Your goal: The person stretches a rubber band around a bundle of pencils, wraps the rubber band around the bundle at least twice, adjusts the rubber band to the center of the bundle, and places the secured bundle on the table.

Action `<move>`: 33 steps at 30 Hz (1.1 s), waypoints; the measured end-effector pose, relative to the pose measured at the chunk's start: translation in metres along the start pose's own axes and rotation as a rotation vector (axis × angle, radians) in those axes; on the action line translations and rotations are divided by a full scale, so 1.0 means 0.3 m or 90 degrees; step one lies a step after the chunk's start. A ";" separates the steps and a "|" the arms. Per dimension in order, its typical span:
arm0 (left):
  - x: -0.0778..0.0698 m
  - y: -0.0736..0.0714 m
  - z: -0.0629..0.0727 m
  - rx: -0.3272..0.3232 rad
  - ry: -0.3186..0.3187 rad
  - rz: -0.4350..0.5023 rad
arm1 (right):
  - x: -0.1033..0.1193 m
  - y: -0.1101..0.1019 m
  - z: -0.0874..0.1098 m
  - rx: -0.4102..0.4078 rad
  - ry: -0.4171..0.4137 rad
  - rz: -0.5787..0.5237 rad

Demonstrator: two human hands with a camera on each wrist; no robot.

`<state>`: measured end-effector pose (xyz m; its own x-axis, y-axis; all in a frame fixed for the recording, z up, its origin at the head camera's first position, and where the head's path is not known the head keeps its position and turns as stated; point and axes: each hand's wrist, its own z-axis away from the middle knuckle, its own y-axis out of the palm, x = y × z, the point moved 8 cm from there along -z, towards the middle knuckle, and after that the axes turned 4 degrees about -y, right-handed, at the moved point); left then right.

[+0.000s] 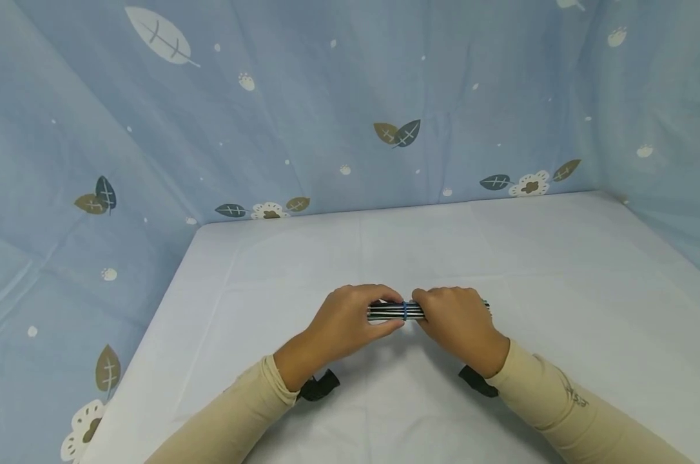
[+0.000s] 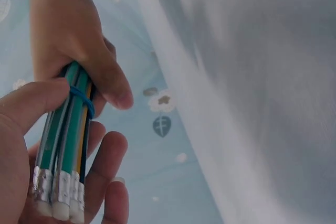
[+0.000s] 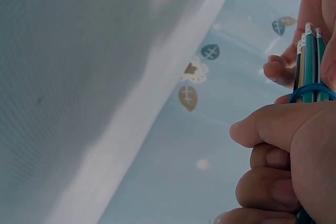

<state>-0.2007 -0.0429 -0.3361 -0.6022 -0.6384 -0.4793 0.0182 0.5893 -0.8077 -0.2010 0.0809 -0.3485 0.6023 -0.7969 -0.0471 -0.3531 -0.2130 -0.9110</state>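
Note:
A bundle of pencils [image 1: 385, 312] in green, yellow and dark colours is held level above the white table. A blue rubber band [image 2: 82, 101] goes round it near the middle. White erasers in silver ferrules [image 2: 62, 192] cap the end on the left hand's side. My right hand [image 1: 457, 322] grips the other half, its fingers curled round the pencils. My left hand [image 1: 347, 319] holds the eraser half between thumb and fingers, the thumb close to the band. Part of the bundle is hidden inside the right hand.
A white cloth covers the table [image 1: 292, 258]. Blue fabric [image 1: 327, 96] with leaf and flower prints hangs behind it and at both sides. Dark straps [image 1: 320, 386] show under both wrists, below beige sleeves [image 1: 234, 406].

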 end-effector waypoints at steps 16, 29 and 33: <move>-0.025 0.010 0.001 0.012 0.003 -0.005 | 0.028 -0.005 -0.006 0.004 -0.018 -0.004; -0.022 0.011 0.003 0.013 -0.005 -0.008 | 0.030 0.000 -0.004 -0.003 -0.014 -0.001; -0.012 0.006 -0.002 0.011 -0.005 -0.010 | 0.018 -0.002 -0.007 0.003 -0.002 0.003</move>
<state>-0.1990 -0.0393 -0.3358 -0.5969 -0.6510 -0.4689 0.0223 0.5708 -0.8208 -0.1992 0.0754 -0.3474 0.6026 -0.7963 -0.0521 -0.3524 -0.2070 -0.9127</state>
